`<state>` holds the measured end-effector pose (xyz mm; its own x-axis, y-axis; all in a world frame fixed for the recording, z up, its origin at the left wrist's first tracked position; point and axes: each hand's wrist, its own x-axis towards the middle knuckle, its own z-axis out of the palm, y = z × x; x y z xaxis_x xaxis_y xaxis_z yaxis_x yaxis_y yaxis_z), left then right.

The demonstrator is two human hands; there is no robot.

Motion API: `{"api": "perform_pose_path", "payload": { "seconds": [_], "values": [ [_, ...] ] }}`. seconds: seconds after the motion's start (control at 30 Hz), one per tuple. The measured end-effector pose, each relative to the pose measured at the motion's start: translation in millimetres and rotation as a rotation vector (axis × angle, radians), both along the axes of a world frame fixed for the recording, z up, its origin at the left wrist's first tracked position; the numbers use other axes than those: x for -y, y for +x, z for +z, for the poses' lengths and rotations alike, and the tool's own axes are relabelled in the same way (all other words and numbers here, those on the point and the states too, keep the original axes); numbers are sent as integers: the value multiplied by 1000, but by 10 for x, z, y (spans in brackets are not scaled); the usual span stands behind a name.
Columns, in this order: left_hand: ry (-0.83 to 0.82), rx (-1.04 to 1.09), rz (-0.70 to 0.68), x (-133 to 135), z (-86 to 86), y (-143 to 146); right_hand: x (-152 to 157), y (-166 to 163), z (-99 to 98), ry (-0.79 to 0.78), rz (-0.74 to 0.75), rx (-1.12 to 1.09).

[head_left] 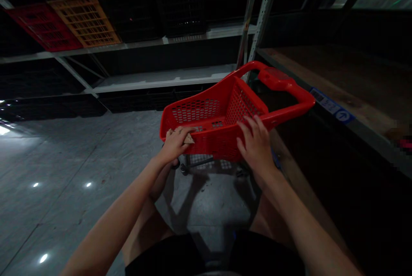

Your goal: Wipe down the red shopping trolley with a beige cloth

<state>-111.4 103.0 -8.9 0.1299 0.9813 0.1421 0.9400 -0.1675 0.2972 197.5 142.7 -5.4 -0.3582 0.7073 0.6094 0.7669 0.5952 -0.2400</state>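
Observation:
A red plastic shopping cart (pixel 206 141) with perforated sides stands upright in front of me, its looped handle (pixel 289 85) to the right. At the near rim, toward the cart's left end, my left hand (pixel 175 143) is closed on a crumpled beige cloth (pixel 189 139) and presses it against the red plastic. My right hand (pixel 255 143) lies against the same near side, close to the handle, its fingers apart and their tips at the rim. Nothing shows in that hand. Part of the cloth is hidden under my left fingers.
Metal shelving (pixel 167 80) runs behind the cart, with a red crate (pixel 45 27) and a yellow crate (pixel 85 20) on it. At right is a wooden-topped ledge (pixel 299 65) with a blue arrow label (pixel 343 116). Grey tiled floor (pixel 74 173) spreads left. My legs flank the cart.

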Motion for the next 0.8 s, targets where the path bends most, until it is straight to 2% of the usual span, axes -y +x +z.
{"api": "perform_pose_path", "payload": {
  "seconds": [0.07, 0.13, 0.23, 0.3, 0.37, 0.47, 0.53, 0.6, 0.63, 0.7, 0.73, 0.8],
  "values": [
    [39, 155, -51, 102, -5, 124, 356, -249, -290, -187, 133, -208],
    [107, 279, -96, 161, -20, 244, 622, -548, -490, -451, 283, -475],
    [162, 293, -188, 193, -84, 378, 741, -983, -579, -856, 392, -959],
    [181, 229, -244, 218, -146, 421, 682, -1191, -551, -973, 407, -1203],
    [203, 188, -281, 265, -195, 437, 608, -1300, -512, -960, 403, -1320],
    [170, 203, -349, 349, -176, 450, 556, -1241, -495, -887, 370, -1320],
    [123, 214, -425, 364, -86, 461, 522, -1031, -504, -810, 287, -1300],
    [127, 227, -471, 305, 32, 466, 429, -695, -507, -666, 98, -1306],
    [153, 240, -455, 244, 86, 462, 354, -504, -501, -566, -30, -1317],
    [187, 256, -339, 80, 158, 445, 171, -160, -477, -362, -289, -1328],
    [160, 233, -251, -10, 170, 436, 83, -46, -464, -284, -387, -1322],
    [-22, 86, -55, -169, 155, 432, -37, -7, -459, -218, -484, -1281]
  ]
}}
